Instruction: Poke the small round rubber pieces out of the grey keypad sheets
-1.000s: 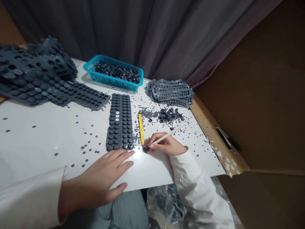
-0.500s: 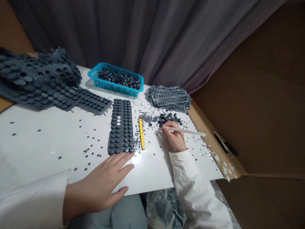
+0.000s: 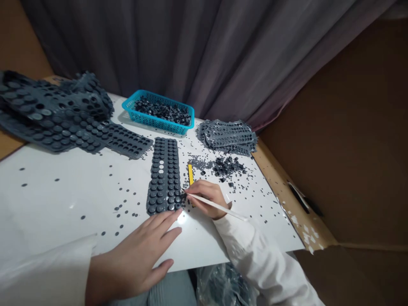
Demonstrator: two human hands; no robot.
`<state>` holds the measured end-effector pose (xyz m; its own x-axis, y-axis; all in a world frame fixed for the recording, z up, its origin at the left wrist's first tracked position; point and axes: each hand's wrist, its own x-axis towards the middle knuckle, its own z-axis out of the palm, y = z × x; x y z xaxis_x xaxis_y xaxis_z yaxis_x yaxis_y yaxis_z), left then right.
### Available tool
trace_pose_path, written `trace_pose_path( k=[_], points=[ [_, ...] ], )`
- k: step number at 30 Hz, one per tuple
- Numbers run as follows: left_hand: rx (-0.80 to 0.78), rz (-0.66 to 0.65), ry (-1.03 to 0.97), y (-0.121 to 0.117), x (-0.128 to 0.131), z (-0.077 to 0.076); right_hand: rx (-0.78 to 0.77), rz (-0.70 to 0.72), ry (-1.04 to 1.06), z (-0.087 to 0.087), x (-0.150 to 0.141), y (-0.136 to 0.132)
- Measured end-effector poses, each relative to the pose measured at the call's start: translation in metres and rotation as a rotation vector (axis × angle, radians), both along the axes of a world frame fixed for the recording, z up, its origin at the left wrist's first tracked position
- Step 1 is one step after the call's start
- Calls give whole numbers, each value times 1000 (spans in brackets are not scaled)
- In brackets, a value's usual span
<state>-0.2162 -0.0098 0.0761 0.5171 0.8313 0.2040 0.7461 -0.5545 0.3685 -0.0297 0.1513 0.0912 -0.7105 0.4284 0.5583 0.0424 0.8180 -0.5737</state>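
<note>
A long dark grey rubber strip [image 3: 165, 174] studded with round buttons lies on the white table [image 3: 63, 199] in front of me. My right hand [image 3: 208, 196] is closed on a thin white stick [image 3: 216, 207], its tip touching the strip's near right edge. Partly hidden behind that hand lies a yellow stick [image 3: 190, 173]. My left hand [image 3: 140, 255] rests flat on the table with fingers stretched out, fingertips just short of the strip's near end.
A blue basket [image 3: 159, 114] of dark buttons stands at the back. Heaps of punched grey sheets lie at the far left [image 3: 54, 114] and back right [image 3: 229, 136]. Loose buttons [image 3: 228, 165] and tiny discs are scattered about. A cardboard wall [image 3: 344, 140] rises on the right.
My right hand has come back from the loose button pile to the strip's near right edge, turning the white stick. My left hand has stayed put.
</note>
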Motion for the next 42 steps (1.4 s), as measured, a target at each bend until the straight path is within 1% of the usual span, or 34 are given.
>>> trace_pose_path(
  k=[3,7,11,17,19,25,27,29,31,32,34,35,36,38,40,42],
  points=[
    [-17,-2,9,-1,-1,2,2,59,14,-4,9,-2],
    [0,-2,7,-2,-1,3,-48,158,-39,-9,13,-8],
    [-5,7,-9,-1,2,6,-69,183,-49,-11,11,-10],
    [-20,23,-36,-2,3,5,-5,217,-43,-13,9,-8],
    [-18,18,-40,-3,2,3,72,230,-72,-14,8,-6],
    [-17,16,-45,-5,1,-3,487,218,-185,-10,6,-6],
    [-54,-7,-20,-3,0,-1,563,214,-208,-10,5,-6],
    [-103,-34,-3,0,-1,3,585,189,-236,-12,4,-5],
    [-140,-46,-5,3,-2,8,532,101,-236,-14,3,-2],
    [-152,-48,-12,4,-3,10,473,40,-216,-15,3,-1],
    [-162,-48,-26,5,-3,11,295,-46,-140,-15,2,1],
    [-162,-47,-31,6,-3,11,195,-45,-99,-15,2,0],
    [-158,-47,-37,6,-3,10,104,-15,-70,-14,3,0],
    [-149,-48,-51,5,-3,8,-22,75,-44,-13,3,-3],
    [-141,-45,-67,4,-2,7,-64,129,-57,-14,3,-5],
    [-138,-38,-78,4,-2,7,-71,142,-73,-15,2,-5]
  ],
)
